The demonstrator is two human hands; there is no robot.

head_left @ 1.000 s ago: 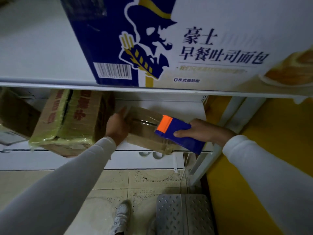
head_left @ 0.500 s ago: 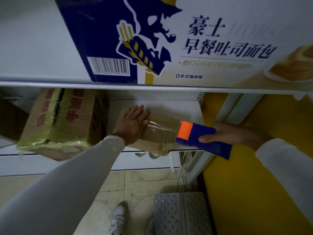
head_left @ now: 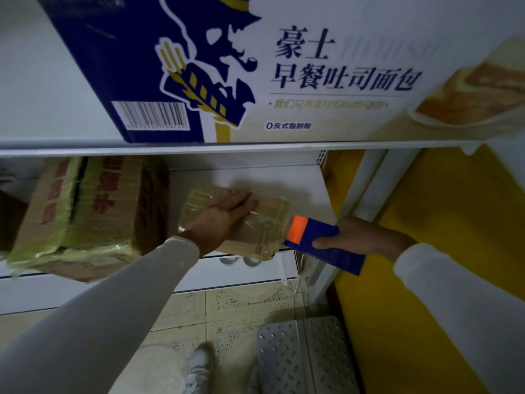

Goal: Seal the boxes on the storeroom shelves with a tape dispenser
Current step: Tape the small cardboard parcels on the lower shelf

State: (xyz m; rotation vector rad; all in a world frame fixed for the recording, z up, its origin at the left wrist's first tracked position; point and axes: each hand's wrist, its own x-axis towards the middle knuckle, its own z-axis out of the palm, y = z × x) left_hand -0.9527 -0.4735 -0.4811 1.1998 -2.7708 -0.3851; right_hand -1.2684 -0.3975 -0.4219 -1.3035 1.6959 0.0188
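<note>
While the left hand (head_left: 224, 216) now lies flat across the top of the small taped box (head_left: 264, 226), fingers straight and pressing, the right hand (head_left: 366, 237) grasps the blue tape dispenser (head_left: 326, 243) with curled fingers just off the box's right end. A second ago the dispenser sat over the box top and the left hand only steadied the box's left end; since then the dispenser has drawn rightward past the box's edge, its orange tip (head_left: 297, 229) just beside the corner, and the left palm has slid onto the fresh strip. That suggests the run of tape is laid and is being smoothed down; cutting it free looks like the next need. Whether the tape is severed yet I cannot tell. The box sits on the lower shelf (head_left: 284, 180), its near end overhanging the shelf edge. Left of the box stands a larger wrapped carton (head_left: 85, 211); above the box, on the upper shelf, a printed bread carton (head_left: 312, 81).
</note>
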